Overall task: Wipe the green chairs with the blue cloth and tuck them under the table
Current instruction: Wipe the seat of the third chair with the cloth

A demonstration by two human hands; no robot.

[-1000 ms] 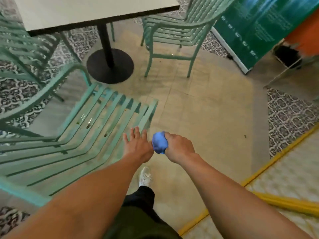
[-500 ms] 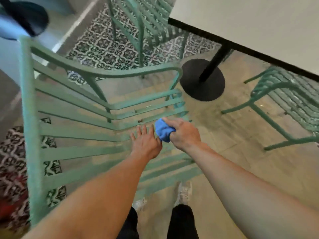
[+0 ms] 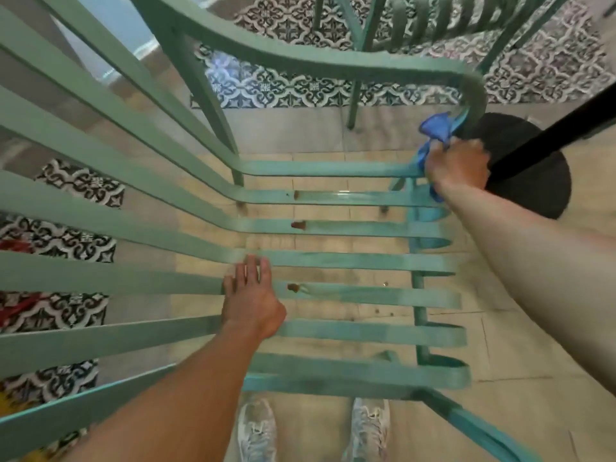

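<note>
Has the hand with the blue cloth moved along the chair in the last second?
Yes. The right hand with the blue cloth went from beside the left hand to the green chair seat's far corner, by the armrest bend.

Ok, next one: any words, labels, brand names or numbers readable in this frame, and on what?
None can be read. The green chair, the blue cloth in the right hand, the left hand, the shoes and the patterned floor tiles show no lettering; the tiles carry only ornament.

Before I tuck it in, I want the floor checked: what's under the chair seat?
Through the chair seat slats: beige floor tiles with small dark specks, and two shoes at the near edge. Floor directly beneath each slat is hidden.
</note>
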